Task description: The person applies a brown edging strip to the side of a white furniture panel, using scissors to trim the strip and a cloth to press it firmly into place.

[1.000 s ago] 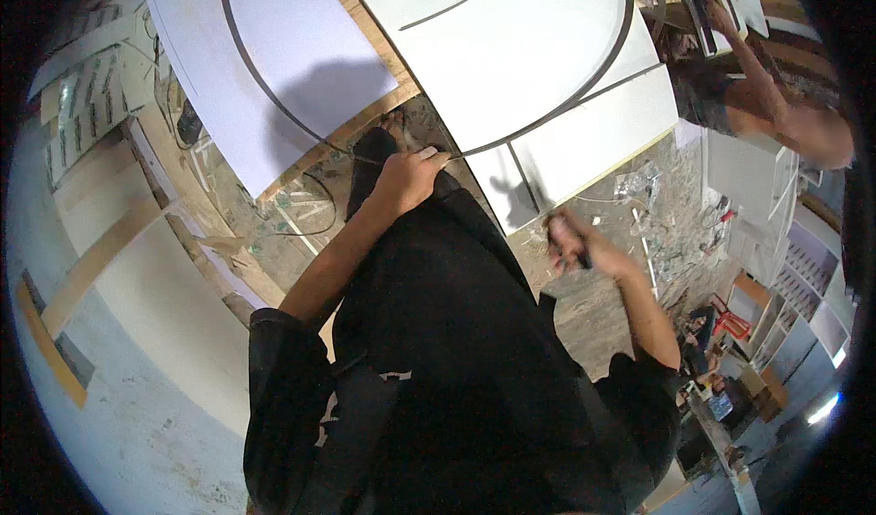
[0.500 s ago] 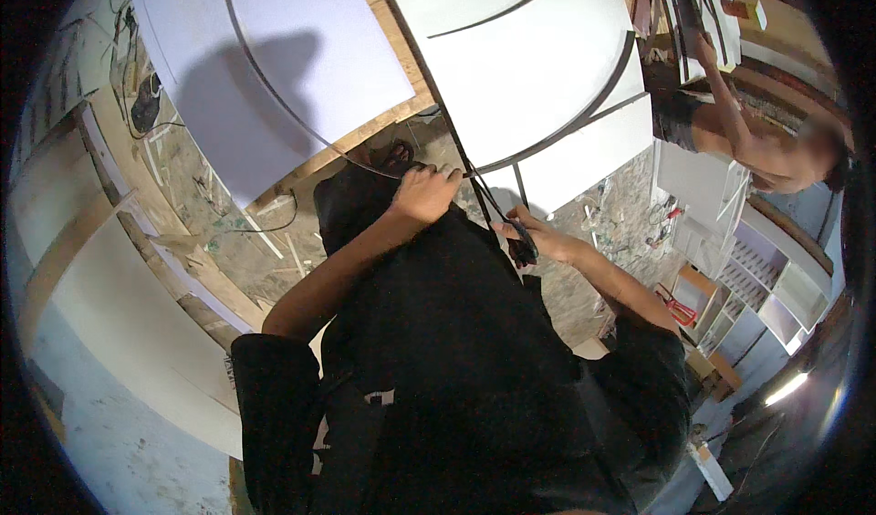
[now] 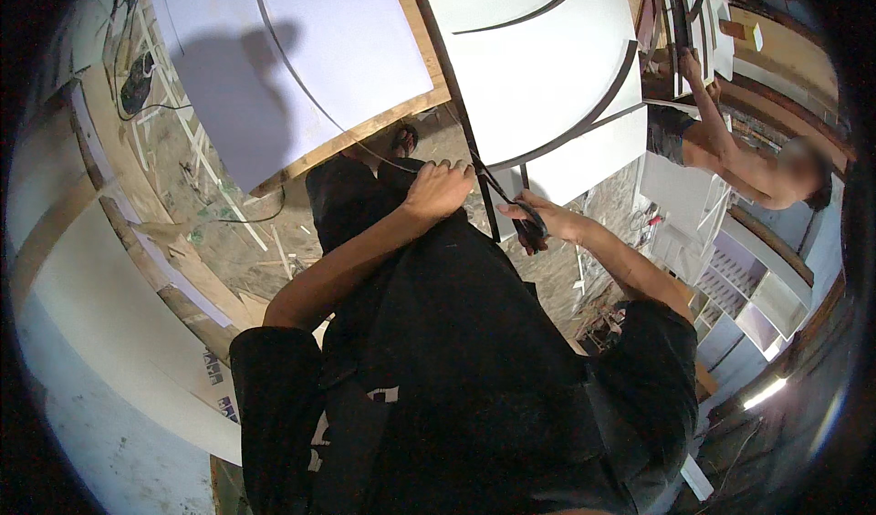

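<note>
Our left hand (image 3: 441, 187) is clenched around a dark strip (image 3: 595, 119), knuckles up, just off the near edge of the white panel (image 3: 534, 72). The strip curves across that panel on our right, passes through our fist, and trails away over the lilac panel (image 3: 360, 36) on our left.

Our right hand (image 3: 547, 220) grasps scissors (image 3: 532, 232), fingers wrapped about the dark handles. The blades point up and leftward, reaching the strip just beside our left hand; we cannot tell whether they touch it.

A second strip (image 3: 538, 11) lies curved on the white panel, apart from the first. A shadow falls over the lilac panel, whose wooden edge (image 3: 365, 136) faces us. Below, scraps and a cable (image 3: 246, 219) lie on the floor (image 3: 219, 182). To our right, a co-worker (image 3: 725, 145) reaches toward other dark strips (image 3: 678, 13).
</note>
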The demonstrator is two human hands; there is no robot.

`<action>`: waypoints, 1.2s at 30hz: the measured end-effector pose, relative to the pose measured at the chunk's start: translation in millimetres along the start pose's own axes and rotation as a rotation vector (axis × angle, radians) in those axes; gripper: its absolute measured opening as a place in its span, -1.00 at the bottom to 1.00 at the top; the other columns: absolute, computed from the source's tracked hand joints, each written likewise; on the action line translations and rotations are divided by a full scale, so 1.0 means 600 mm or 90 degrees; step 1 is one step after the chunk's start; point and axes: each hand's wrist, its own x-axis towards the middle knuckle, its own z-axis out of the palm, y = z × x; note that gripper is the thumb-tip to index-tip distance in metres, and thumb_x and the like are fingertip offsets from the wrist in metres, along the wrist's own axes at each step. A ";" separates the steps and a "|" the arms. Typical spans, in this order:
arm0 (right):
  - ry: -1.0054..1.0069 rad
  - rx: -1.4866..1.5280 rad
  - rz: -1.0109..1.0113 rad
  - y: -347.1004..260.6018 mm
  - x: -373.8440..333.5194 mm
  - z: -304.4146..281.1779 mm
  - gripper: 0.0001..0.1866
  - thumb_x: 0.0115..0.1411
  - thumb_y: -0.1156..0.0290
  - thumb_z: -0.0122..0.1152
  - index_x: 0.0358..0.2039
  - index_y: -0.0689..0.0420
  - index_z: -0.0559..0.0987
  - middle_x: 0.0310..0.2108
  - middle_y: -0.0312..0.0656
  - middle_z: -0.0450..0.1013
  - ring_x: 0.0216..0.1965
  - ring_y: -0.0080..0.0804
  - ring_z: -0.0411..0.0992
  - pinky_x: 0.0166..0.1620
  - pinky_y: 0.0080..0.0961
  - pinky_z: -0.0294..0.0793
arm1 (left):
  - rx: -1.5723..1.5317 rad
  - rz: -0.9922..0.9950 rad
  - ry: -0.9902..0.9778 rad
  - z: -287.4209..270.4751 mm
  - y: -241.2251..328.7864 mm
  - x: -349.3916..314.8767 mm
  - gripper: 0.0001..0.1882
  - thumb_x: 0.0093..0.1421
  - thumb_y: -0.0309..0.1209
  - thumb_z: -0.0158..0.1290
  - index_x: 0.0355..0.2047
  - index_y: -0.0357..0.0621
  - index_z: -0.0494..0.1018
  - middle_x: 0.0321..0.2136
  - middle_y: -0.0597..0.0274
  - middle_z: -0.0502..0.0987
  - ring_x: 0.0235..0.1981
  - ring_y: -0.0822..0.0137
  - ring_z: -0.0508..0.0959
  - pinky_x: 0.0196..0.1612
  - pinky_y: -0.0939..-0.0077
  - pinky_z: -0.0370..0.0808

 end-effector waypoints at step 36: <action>-0.046 -0.124 -0.027 0.071 -0.059 0.007 -0.03 0.05 -0.47 0.00 0.07 0.23 0.16 -0.50 -0.15 0.46 -0.52 -0.49 0.46 -0.52 -0.57 0.39 | -0.085 -0.006 -0.001 -0.097 0.003 -0.044 -0.64 0.21 -0.53 -0.10 0.03 -0.25 0.41 -0.07 -0.05 0.44 -0.09 -0.04 0.51 -0.07 0.18 0.46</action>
